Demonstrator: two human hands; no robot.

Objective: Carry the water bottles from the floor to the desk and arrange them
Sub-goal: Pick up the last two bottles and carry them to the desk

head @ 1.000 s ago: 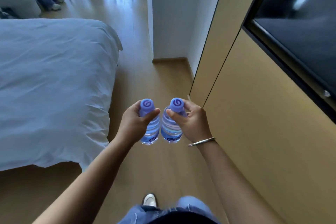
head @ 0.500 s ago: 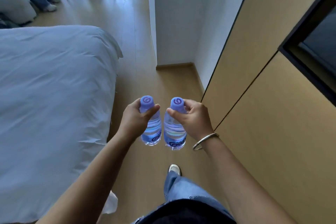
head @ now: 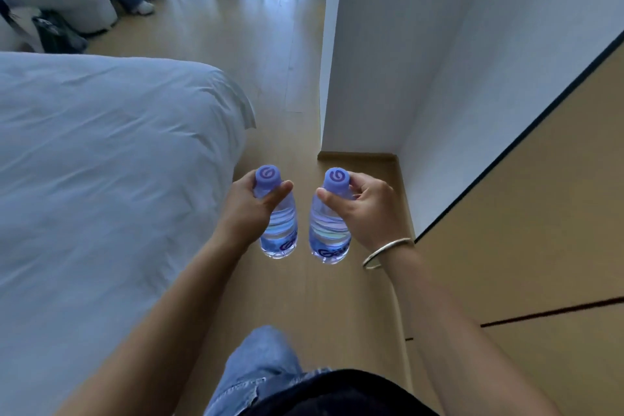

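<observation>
Hands out front, over the wood floor (head: 270, 84). Left hand (head: 248, 209) curled round the neck of the left bottle (head: 278, 230). Right hand (head: 366, 209) pinching the right bottle (head: 329, 236) under its cap. Bottles upright, near each other, not touching. Bed (head: 101, 162) on the left.

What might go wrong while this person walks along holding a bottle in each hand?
Each hand grips its bottle only near the cap: the left hand holds the left bottle, the right hand the right bottle. Hanging from the neck, either might slip. The passage between the bed and the white wall corner looks narrow, so a bottle or elbow might bump something.
</observation>
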